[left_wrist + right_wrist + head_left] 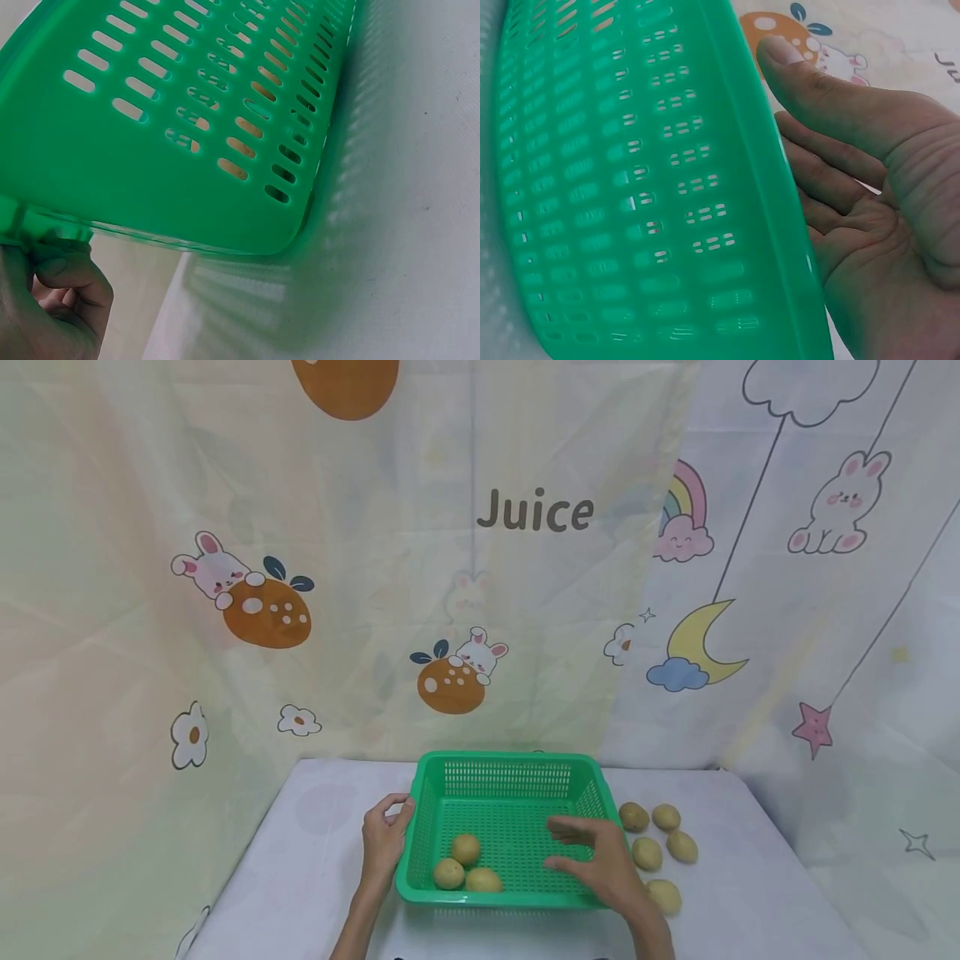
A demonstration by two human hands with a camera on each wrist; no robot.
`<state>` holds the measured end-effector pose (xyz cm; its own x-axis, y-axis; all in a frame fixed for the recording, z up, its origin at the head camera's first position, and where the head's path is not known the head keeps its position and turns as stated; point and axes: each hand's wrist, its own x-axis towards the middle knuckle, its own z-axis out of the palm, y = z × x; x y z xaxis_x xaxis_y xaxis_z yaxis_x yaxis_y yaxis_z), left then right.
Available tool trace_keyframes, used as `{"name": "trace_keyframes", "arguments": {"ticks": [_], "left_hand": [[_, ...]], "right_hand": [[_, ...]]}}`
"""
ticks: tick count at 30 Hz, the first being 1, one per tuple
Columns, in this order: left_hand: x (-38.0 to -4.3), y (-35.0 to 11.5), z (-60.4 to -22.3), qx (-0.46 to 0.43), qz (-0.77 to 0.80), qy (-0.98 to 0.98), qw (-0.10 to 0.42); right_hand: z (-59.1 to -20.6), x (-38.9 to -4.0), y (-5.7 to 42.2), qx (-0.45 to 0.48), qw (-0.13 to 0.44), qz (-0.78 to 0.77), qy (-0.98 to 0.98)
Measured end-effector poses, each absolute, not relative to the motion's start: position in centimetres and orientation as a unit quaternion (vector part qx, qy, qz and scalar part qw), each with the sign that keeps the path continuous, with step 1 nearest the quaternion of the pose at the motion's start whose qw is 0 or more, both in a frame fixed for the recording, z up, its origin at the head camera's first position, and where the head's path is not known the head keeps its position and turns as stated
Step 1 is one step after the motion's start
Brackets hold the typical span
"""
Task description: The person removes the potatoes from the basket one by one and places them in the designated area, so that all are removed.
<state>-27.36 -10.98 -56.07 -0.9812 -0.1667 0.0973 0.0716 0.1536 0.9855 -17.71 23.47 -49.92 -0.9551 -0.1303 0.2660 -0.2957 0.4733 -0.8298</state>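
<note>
A green plastic basket (498,758) with slotted walls sits on the white-covered table. My left hand (384,837) pinches its left rim; the left wrist view shows curled fingers (79,281) right at the edge. Over the basket's right side, my right hand (602,858) has thumb and fingers spread apart, with nothing between them. In the right wrist view, the palm (870,232) shows beyond the basket wall (592,180). Three potatoes lie in the basket's front left corner: one (466,849) behind, another (448,873) at left, and a third (483,881) by the front wall.
To the right of the basket, several loose potatoes lie on the table (738,877), including one (633,817) close to the basket wall and one (663,897) partly behind my right wrist. A printed cloth (360,693) hangs behind the table.
</note>
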Motion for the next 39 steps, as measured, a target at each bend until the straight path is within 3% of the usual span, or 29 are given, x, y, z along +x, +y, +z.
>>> {"name": "trace_keyframes", "arguments": {"ticks": [28, 39], "left_hand": [[-27.1, -10.9, -55.8, 0.037, -0.65, -0.753, 0.095], [-27.1, -10.8, -55.8, 0.029, -0.65, -0.753, 0.101]], "right_hand": [[-50.4, -18.8, 20.8, 0.129, 0.034, 0.501, -0.855], [-50.2, -19.1, 20.0, 0.139, -0.01, 0.484, -0.864]]}}
